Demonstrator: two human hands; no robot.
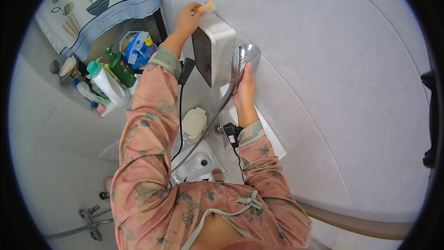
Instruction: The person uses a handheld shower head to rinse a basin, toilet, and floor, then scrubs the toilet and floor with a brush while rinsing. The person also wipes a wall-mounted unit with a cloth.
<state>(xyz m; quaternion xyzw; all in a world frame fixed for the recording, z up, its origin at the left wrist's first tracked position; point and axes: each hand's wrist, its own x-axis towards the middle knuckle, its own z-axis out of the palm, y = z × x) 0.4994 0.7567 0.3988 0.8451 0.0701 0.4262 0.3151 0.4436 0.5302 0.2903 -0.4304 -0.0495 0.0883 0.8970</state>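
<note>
My left hand (pixel 187 19) reaches up and grips a small yellow-and-white object (pixel 207 7), possibly a brush or small pack. It is above the top of a white box-shaped unit (pixel 223 38) with a dark front, mounted against the wall. In my right hand (pixel 245 88) is a chrome handheld shower head (pixel 239 62), its broad face turned towards the wall and unit. A grey hose (pixel 198 142) runs down from its handle. Fine streaks near the unit's side look like water, but this is hard to tell. Each wrist carries a black strap device with a cable.
A corner shelf (pixel 110 108) on the left holds several bottles, including a green pump bottle (pixel 121 67). Above it hangs a patterned curtain (pixel 104 3). Below are a beige bin (pixel 195 122), a squat toilet (pixel 187 158), a white cistern (pixel 274 142) and a wall mixer tap (pixel 92 220).
</note>
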